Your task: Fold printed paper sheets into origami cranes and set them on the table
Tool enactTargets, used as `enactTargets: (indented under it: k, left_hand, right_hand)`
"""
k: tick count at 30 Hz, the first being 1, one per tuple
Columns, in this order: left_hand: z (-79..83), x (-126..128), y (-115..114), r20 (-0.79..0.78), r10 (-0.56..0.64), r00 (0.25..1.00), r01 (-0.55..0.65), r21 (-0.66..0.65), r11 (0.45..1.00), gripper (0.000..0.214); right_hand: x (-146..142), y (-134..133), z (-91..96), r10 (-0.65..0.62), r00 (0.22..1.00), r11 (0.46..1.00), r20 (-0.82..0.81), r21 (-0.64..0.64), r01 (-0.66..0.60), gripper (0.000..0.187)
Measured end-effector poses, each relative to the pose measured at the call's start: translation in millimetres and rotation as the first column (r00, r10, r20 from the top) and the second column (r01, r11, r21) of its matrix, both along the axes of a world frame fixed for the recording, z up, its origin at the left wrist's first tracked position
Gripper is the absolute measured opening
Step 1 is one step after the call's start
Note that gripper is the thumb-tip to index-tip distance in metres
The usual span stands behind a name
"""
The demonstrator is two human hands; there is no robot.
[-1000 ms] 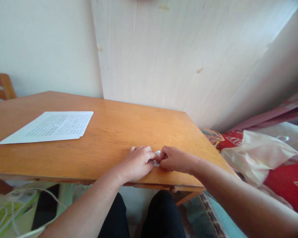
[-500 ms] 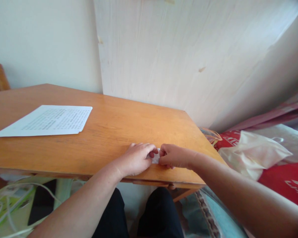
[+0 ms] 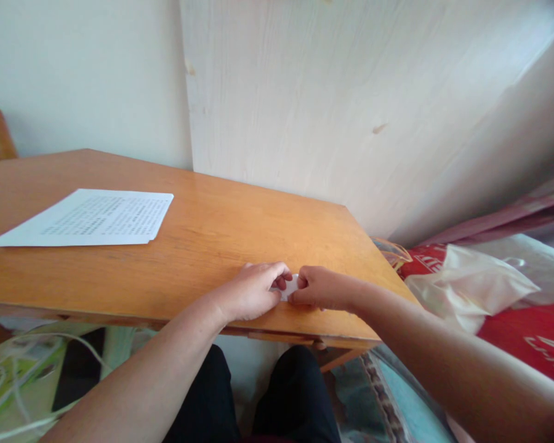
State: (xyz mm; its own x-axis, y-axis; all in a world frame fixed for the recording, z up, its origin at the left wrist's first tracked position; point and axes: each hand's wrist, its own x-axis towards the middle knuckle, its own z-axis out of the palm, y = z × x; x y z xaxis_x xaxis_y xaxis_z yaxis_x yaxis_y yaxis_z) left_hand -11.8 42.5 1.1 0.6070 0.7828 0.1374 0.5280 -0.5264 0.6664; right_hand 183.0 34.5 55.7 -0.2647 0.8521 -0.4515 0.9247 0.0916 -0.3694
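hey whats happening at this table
A person's two hands are at a small piece of white paper near the front edge of the wooden table. The right hand pinches it; the left hand curls at its other side, its grip unclear. Printed paper lies off to the left.

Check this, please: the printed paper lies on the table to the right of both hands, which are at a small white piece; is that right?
Wrong side: the head view shows the printed paper on the table to the left of the left hand and right hand, which are at a small white piece.
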Motion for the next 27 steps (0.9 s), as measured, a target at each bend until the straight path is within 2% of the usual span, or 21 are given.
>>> enactTargets:
  k: [5,15,27]
  left_hand:
    - [0.7,-7,1,0.091,-0.024,0.996,0.034,-0.109,0.993,0.035]
    - [-1.2,-7,-1,0.075,-0.005,0.997,0.006,-0.008,1.0,0.021]
    - [-3.8,-7,1,0.101,-0.003,0.995,0.006,-0.026,1.0,0.02]
  right_hand:
    - [-6,0,4.5,-0.044,0.999,0.998,0.032,-0.041,0.045,0.017]
    - [-11,-1,7.3,-0.031,0.998,0.999,0.061,-0.033,0.033,0.013]
    - [-24,0,10.5,-0.049,0.986,0.999,0.157,-0.015,0.052,0.028]
